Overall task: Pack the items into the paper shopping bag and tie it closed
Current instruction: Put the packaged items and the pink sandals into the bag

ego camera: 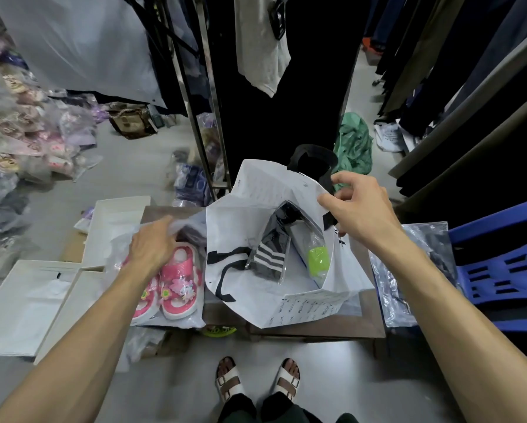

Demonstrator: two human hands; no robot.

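**Bag held open, slippers under my left hand**

Sandalled feet [257, 381] stand at the bottom centre of the frame, on the grey floor. Above them, at mid-frame, the white paper shopping bag [286, 306] sits on the low wooden counter [369, 319], its mouth open. My right hand [358, 209] pinches the bag's far rim by the black handle [314, 157], thumb and fingers closed on the paper. Inside lie dark striped socks [268, 254] in clear wrap and a lime-green item [318, 259]. Left of the bag, my left hand [153, 244] presses down with fingers curled on the clear plastic packet holding the pink slippers [172, 288]; whether that grip has fully closed, I cannot tell. White flat boxes [24, 306] lie at lower left, a blue plastic chair [506, 257] at right.
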